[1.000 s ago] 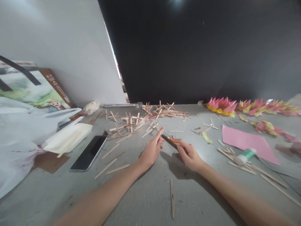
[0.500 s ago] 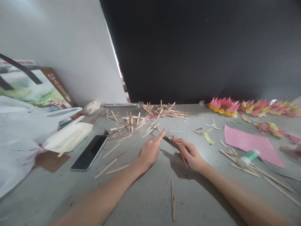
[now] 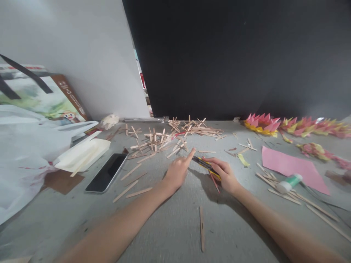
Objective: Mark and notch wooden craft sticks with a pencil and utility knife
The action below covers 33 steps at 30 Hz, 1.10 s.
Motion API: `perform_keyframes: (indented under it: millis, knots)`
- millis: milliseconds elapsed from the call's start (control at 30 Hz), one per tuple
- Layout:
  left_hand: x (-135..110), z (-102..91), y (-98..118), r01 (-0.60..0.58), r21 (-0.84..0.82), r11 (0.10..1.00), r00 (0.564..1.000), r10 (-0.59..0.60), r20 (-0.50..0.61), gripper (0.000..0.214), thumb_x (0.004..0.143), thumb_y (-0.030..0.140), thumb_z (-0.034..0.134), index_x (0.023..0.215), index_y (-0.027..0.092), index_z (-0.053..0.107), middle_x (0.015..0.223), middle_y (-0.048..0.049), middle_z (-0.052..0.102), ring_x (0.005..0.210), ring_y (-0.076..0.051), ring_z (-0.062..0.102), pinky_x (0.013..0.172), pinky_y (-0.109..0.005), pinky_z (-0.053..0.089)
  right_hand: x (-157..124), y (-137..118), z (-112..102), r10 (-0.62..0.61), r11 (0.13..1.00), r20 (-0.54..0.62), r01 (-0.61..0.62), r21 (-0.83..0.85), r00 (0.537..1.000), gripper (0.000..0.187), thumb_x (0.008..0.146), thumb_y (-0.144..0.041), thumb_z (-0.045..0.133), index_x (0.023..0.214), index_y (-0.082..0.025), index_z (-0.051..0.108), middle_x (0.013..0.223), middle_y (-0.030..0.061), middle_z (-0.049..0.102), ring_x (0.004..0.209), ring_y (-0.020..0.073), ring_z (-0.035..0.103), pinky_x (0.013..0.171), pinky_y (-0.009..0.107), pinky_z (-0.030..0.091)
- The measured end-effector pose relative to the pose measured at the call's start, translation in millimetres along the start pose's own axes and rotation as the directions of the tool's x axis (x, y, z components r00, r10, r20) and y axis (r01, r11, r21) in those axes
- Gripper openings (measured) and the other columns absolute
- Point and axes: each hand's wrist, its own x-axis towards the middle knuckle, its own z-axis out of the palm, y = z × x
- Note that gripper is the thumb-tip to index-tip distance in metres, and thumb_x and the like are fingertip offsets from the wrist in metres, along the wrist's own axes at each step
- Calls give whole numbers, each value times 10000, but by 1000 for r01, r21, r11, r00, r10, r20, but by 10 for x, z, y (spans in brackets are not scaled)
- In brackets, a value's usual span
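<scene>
My right hand is closed around a black and yellow utility knife, its front end directed up and left towards my left hand. A thin red stick-like item shows just below these fingers; whether it is held or lies on the table I cannot tell. My left hand has its index finger stretched forward and the other fingers curled. Whatever those curled fingers hold, if anything, is hidden. A craft stick lies just beyond both hands, and another craft stick with dark marks lies nearer to me.
Crossed craft sticks are heaped at the back. Left are a phone, a white tray and a plastic bag. On the right lie pink paper, a glue stick and folded paper crowns. A black panel stands behind.
The view has shifted slightly. The utility knife sits a little differently in my right hand, showing more yellow along its lower edge. My left hand keeps nearly the same pose.
</scene>
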Motion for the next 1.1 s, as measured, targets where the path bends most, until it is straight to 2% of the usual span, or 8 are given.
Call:
perform_keyframes:
  millis: [133, 333, 667, 767, 867, 933, 1000, 1100]
  knots:
    - [24, 48, -27, 41, -112, 993, 999, -43, -13, 937, 823, -61, 469, 1650, 328, 261, 1123, -79, 737, 1066, -242, 704, 889, -317, 526, 9, -12, 0, -14, 1000, -9, 14, -12, 1000, 495, 993, -532, 516, 1268, -176, 721, 517, -38, 487, 374, 113, 395, 390, 245, 247]
    - [77, 133, -72, 209, -353, 912, 977, -213, 26, 799, 854, -54, 410, 1597, 235, 352, 1109, -128, 777, 1103, -252, 736, 873, -321, 551, 4, -76, 12, -50, 996, -30, 47, -77, 998, 486, 998, -507, 495, 1256, -177, 742, 507, -35, 482, 400, 118, 391, 408, 243, 281]
    - [72, 79, -10, 242, -381, 892, 969, -240, 53, 661, 909, 18, 405, 1539, 216, 421, 1117, -140, 771, 1095, -255, 729, 893, -329, 547, 12, -67, 10, -20, 999, -14, 19, -48, 1000, 514, 994, -513, 492, 1285, -156, 721, 510, -35, 488, 399, 117, 398, 401, 237, 257]
    - [73, 39, -2, 233, -365, 901, 971, -233, 45, 642, 904, 24, 426, 1516, 218, 451, 1100, -131, 770, 1055, -246, 728, 871, -313, 534, 4, -73, 1, -20, 999, -11, 19, -48, 1000, 506, 991, -510, 501, 1281, -160, 723, 511, -37, 492, 398, 113, 394, 405, 237, 257]
    - [96, -1, -85, 239, -323, 916, 965, -260, -24, 601, 896, 14, 423, 1452, 223, 511, 994, -111, 764, 954, -242, 728, 799, -302, 505, -29, -82, -28, -33, 998, 1, 33, -52, 999, 471, 979, -501, 526, 1223, -171, 756, 498, -39, 477, 398, 111, 375, 414, 240, 254]
    - [121, -15, -168, 302, -328, 895, 937, -342, -71, 561, 888, 16, 442, 1412, 197, 531, 919, -108, 746, 879, -244, 717, 737, -295, 476, -53, -94, -47, -39, 999, 0, 38, -39, 999, 455, 970, -507, 544, 1178, -174, 774, 512, -34, 480, 408, 108, 361, 423, 243, 249]
    - [148, -9, -231, 305, -367, 879, 927, -362, -96, 504, 892, 30, 460, 1359, 196, 549, 855, -84, 723, 824, -233, 696, 706, -287, 445, -60, -105, -57, -42, 999, -25, 42, -4, 999, 448, 967, -509, 556, 1172, -173, 771, 551, -28, 490, 430, 104, 354, 434, 245, 238]
    - [176, 20, -247, 182, -451, 874, 961, -255, -106, 387, 930, 91, 465, 1293, 194, 555, 752, -24, 678, 701, -189, 633, 688, -271, 414, -28, -106, -59, -55, 994, -105, 65, 86, 993, 456, 975, -501, 555, 1228, -166, 733, 580, -41, 450, 461, 102, 327, 455, 247, 217]
